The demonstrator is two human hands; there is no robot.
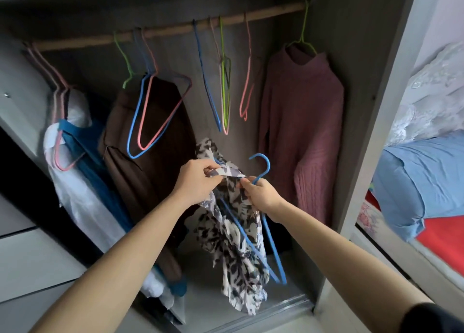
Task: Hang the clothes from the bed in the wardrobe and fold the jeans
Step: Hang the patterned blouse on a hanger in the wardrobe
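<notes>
Mid-task: both hands — left hand [198, 182], right hand [261, 194] — pinched the patterned garment [236, 234] onto a blue hanger [261, 167]; rail [175, 28] hanging and jeans seemingly remained.

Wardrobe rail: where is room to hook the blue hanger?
Bare wooden rail between the lone pink wire hanger and the green hanger holding the mauve knit sweater; also between the brown garment's hangers and the middle cluster. Left end crowded.

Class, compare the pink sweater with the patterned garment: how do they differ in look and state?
The pink sweater hangs from the rail on a green hanger; the patterned garment is off the rail, held with its blue hanger by the left hand and right hand. The pink sweater is plain; the patterned garment is printed and crumpled. Both have thin coloured hangers.
</notes>
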